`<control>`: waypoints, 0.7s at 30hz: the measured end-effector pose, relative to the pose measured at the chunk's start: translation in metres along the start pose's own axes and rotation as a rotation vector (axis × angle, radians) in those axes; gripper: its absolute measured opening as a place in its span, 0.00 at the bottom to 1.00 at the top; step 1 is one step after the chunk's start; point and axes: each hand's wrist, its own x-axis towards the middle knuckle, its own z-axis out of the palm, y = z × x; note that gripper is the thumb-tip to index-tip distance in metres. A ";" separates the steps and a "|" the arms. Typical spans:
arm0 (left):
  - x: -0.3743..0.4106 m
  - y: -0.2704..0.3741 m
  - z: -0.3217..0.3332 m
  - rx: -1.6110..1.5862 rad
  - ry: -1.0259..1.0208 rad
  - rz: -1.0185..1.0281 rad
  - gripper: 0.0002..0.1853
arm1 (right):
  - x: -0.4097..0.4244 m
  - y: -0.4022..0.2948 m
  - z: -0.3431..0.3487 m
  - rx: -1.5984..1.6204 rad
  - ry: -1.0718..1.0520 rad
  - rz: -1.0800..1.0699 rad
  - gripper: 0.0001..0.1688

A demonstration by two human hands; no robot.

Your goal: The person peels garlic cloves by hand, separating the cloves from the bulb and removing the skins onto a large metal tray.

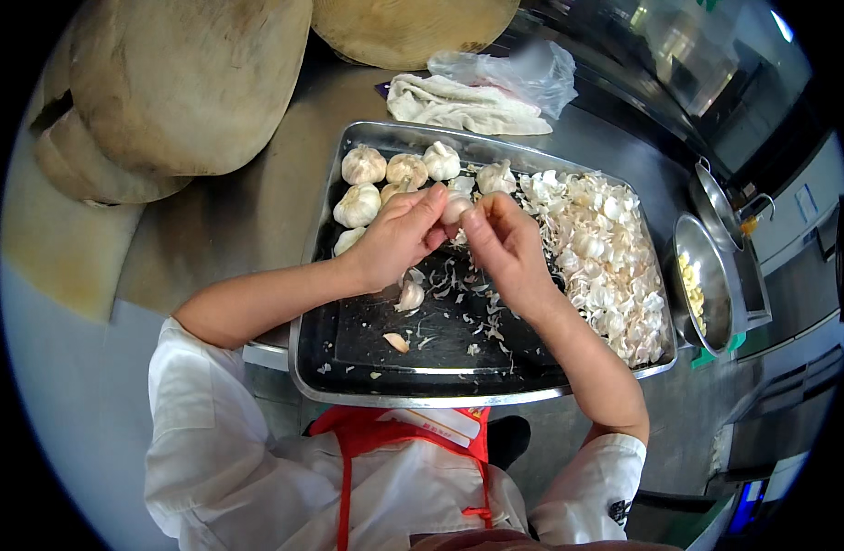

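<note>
My left hand (405, 231) and my right hand (508, 255) meet over the middle of a dark metal tray (353, 375). Between their fingertips is a pale pinkish piece of garlic (456, 206), partly covered by the fingers. Several whole garlic bulbs (363, 165) sit at the tray's back left, beyond my left hand. Below the hands lie a small group of unpeeled cloves (409, 296) and a single clove (396, 342). A broad heap of papery garlic skins (601, 262) fills the right side, beside my right forearm. Skin scraps are scattered across the dark base.
Thick round wooden chopping boards (195, 82) stand at the back left. A white cloth (463, 107) and a clear plastic bag (518, 72) lie behind the tray. On the right, a steel bowl (725, 296) holds peeled cloves (692, 289), with another steel vessel (718, 206) behind it.
</note>
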 end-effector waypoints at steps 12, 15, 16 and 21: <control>0.007 -0.002 -0.006 0.464 -0.050 0.085 0.26 | -0.004 0.009 0.004 -0.080 -0.011 -0.042 0.14; 0.009 -0.002 -0.009 0.712 0.062 0.256 0.21 | -0.005 0.003 0.002 0.254 -0.064 0.222 0.16; 0.009 -0.002 -0.004 0.689 0.171 0.339 0.14 | -0.004 0.001 0.003 0.364 -0.072 0.227 0.18; 0.010 -0.003 0.002 0.609 0.109 0.407 0.09 | -0.007 -0.002 0.007 0.393 -0.081 0.238 0.17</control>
